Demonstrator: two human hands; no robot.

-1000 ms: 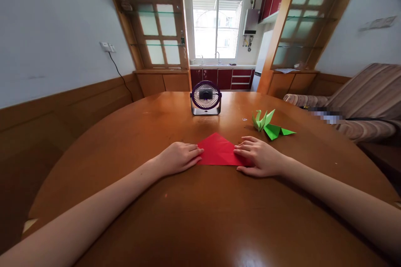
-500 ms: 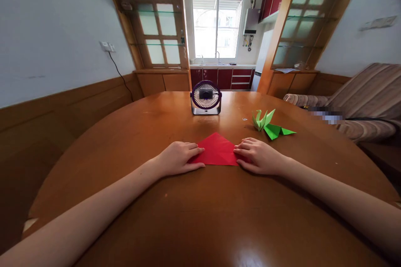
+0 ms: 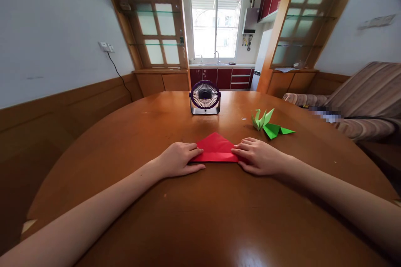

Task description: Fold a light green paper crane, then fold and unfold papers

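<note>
Your left hand [image 3: 178,159] lies palm down on the wooden table [image 3: 200,217], fingers held together and pointing right, their tips pressing the left corner of the red paper triangle [image 3: 215,148]. Your right hand [image 3: 260,157] mirrors it, flat, fingers together, tips on the right corner. Both forearms stretch forward, nearly straight. The paper lies flat between your hands, apex pointing away. Beyond it stand a small purple fan [image 3: 204,97] and green origami [image 3: 267,124].
</note>
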